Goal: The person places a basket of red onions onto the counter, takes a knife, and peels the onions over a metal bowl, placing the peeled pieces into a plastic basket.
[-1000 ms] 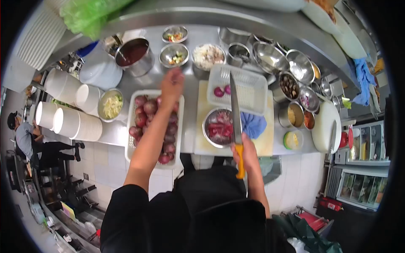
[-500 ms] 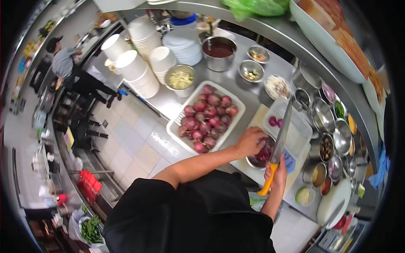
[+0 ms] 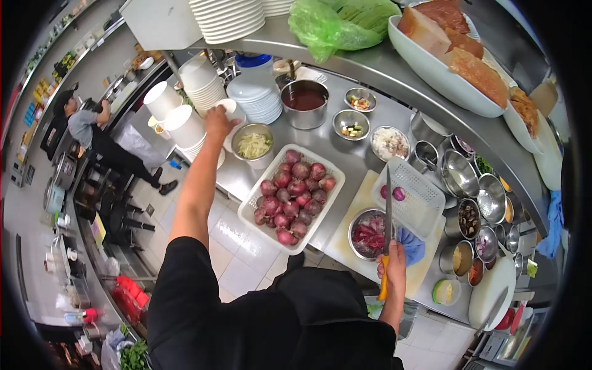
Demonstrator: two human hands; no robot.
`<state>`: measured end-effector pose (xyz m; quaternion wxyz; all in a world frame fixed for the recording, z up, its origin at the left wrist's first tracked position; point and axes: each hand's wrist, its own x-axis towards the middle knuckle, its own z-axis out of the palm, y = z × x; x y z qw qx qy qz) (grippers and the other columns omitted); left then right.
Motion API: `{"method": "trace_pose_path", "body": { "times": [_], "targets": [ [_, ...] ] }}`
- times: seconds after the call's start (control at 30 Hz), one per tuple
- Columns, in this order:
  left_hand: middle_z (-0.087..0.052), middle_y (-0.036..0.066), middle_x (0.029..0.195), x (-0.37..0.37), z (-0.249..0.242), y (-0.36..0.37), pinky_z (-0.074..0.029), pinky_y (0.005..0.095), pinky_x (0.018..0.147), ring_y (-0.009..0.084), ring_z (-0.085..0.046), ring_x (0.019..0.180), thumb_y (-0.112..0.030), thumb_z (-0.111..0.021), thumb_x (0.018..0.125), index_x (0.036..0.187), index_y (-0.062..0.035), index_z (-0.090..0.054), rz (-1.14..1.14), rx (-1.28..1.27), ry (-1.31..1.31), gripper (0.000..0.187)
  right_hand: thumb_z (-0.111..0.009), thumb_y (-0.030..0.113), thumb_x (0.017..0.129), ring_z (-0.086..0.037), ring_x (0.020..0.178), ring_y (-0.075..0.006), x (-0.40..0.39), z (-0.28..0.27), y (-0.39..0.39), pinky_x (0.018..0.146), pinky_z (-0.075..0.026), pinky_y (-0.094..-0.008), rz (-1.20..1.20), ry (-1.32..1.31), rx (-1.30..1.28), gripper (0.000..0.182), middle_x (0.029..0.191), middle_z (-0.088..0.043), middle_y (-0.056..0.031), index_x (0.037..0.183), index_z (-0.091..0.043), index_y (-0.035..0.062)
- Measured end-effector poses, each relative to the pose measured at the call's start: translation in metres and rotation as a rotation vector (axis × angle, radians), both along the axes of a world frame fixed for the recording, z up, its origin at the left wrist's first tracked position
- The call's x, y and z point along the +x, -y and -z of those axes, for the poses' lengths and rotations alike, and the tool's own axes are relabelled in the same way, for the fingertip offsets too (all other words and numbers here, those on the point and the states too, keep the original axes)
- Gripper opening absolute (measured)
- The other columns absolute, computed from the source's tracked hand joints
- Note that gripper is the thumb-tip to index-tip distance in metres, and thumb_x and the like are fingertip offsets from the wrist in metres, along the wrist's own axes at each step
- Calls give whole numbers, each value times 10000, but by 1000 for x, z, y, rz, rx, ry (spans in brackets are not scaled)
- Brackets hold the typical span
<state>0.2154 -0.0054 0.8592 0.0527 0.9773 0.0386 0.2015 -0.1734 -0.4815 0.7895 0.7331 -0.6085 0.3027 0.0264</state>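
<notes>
The left hand [image 3: 219, 125] is reaching onto the white tubs [image 3: 237, 110], its grip impossible to tell; handling their rims is probably calling for light fingertips, while the right hand [image 3: 397, 265] is gripping the knife [image 3: 388, 213] beside the blue cloth [image 3: 412, 245]

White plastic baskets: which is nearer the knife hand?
The perforated white plastic basket by the blue cloth, with two glossy purple onions; the other basket is heaped with red onions.

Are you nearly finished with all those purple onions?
Probably not. Two smooth, shiny onions in the holey basket look peeled. The right hand holds a knife; the left is over by the white tubs. The big pile of onions with skins on looks left to do.
</notes>
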Motion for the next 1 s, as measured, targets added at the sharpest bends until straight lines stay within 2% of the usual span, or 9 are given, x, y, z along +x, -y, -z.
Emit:
{"method": "trace_pose_path", "body": {
  "times": [0.27, 0.4, 0.47, 0.53, 0.67, 0.83, 0.87, 0.93, 1.0],
  "targets": [
    [-511, 148, 1284, 39, -6, -16, -380, 455, 1019, 302, -426, 1262, -521, -762, 688, 1096, -84, -626, -18, 272, -288, 614, -444, 430, 992, -402, 363, -87, -8, -1, -11, 307, -316, -233, -11, 29, -15, 428, 629, -530, -74, 1223, -452, 71],
    [-619, 169, 1101, 33, -75, -4, -463, 487, 874, 296, -591, 1043, -475, -770, 692, 882, -59, -675, 96, 220, -49, 468, -445, 427, 992, -396, 363, -86, -15, 5, -13, 311, -312, -230, 23, 7, 29, 448, 644, -529, -73, 1254, -445, 63],
    [-669, 164, 922, 39, -90, -2, -501, 437, 726, 300, -646, 809, -427, -800, 684, 794, -42, -649, 223, -26, 163, 427, -444, 418, 994, -389, 370, -82, -16, 8, -13, 317, -307, -226, 42, 26, 44, 446, 662, -532, -75, 1263, -447, 62],
    [-684, 92, 772, 18, -91, 45, -496, 335, 620, 244, -631, 630, -397, -802, 738, 803, -23, -636, 263, -662, 130, 415, -452, 440, 985, -409, 399, -83, -13, -1, -17, 343, -325, -224, 83, -40, 52, 360, 663, -535, -61, 1130, -479, 111],
    [-642, 156, 1097, 11, 18, 151, -509, 424, 849, 282, -625, 988, -502, -606, 890, 1157, -35, -590, 358, -1712, -527, 538, -454, 451, 983, -405, 407, -83, -5, -7, -21, 355, -330, -220, 80, 4, 63, 390, 664, -535, -67, 1135, -475, 92],
    [-599, 154, 1170, -2, 70, 217, -464, 430, 931, 305, -575, 1086, -501, -569, 912, 1268, 0, -486, 227, -2226, -711, 620, -439, 453, 991, -407, 406, -84, -10, -19, -11, 346, -321, -230, 50, 93, 17, 485, 662, -535, -72, 1250, -450, 44],
    [-599, 154, 1170, -2, 73, 212, -464, 430, 931, 305, -575, 1086, -501, -569, 912, 1268, 0, -486, 221, -2225, -715, 620, -435, 454, 992, -406, 406, -84, -15, -16, -7, 347, -321, -229, 85, 96, 9, 482, 666, -535, -70, 1257, -446, 52],
    [-602, 155, 1155, -13, 53, 200, -460, 409, 917, 301, -569, 1076, -409, -640, 884, 1234, -5, -520, 7, -1229, -15, 548, -431, 455, 992, -406, 406, -83, -23, -13, 0, 349, -320, -228, 114, 100, 0, 480, 669, -535, -68, 1264, -441, 59],
    [-602, 184, 1129, 21, 80, 140, -446, 404, 911, 327, -564, 1051, -286, -709, 816, 1190, -21, -561, 234, -1127, 265, 482, -425, 455, 994, -405, 406, -81, -34, -15, 3, 350, -316, -226, 230, 38, 49, 437, 673, -534, -65, 1226, -453, 86]
  ]
}}
